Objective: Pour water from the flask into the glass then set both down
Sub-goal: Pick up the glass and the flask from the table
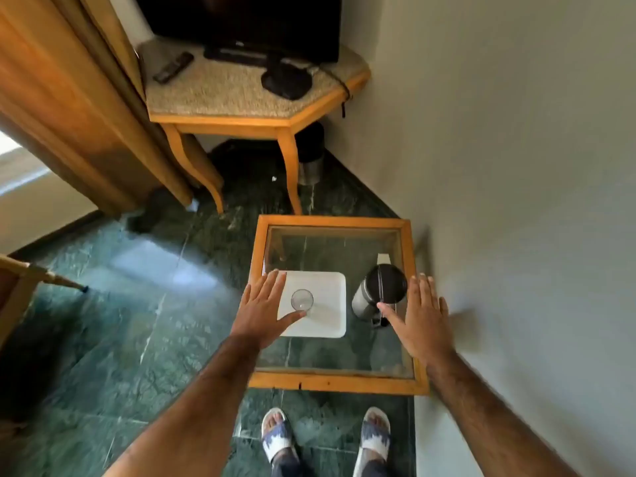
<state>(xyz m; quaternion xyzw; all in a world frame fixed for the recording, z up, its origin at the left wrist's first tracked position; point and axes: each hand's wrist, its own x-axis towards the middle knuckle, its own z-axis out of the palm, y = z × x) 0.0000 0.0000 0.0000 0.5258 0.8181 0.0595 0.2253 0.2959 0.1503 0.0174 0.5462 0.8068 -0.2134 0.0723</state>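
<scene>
Below, two spread hands hover over a glass tabletop [335, 368] with nothing held.

Head view: taking the white tray [328, 297] as landmark, the clear glass [302, 299] stands upright on its left half and looks empty; the left hand [263, 309] hangs flat over the tray's left edge, fingers wide, thumb tip just beside the glass. Right of the tray the steel flask [378, 296] with a dark lid stands on the tabletop, and the right hand [421, 320] floats open just right of it, thumb near its handle. Nothing lies between glass and flask. Beyond the tray a corner table [241, 118] carries a television [241, 22] and remote [173, 67]; green marble floor [103, 321], sandalled feet [277, 438] nearest the camera, a pale wall [516, 166] at right.
</scene>
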